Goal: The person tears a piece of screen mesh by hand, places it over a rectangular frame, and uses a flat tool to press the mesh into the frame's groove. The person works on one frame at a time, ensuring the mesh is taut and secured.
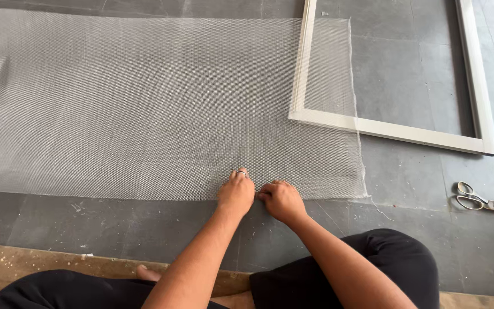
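Left hand (236,193): at 6 o'clock, knuckles up, fingers curled onto the near edge of the pale grey woven mesh sheet (161,109); pinching grip, though how firm I cannot tell.
Right hand (281,199): just beside it, fingers bent, gripping the same edge.
Mesh sheet: flat on the dark grey floor (413,189), spreading toward 10 o'clock.
White rectangular frame (373,125): 1 o'clock, overlapping the mesh corner.
Metal scissors (478,201): 3 o'clock, well apart.

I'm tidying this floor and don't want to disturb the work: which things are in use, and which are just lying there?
In use:
- mesh sheet, near edge pinched by left hand and right hand
- white frame, one corner resting on the mesh

Lying about:
- scissors, on the floor apart from both hands
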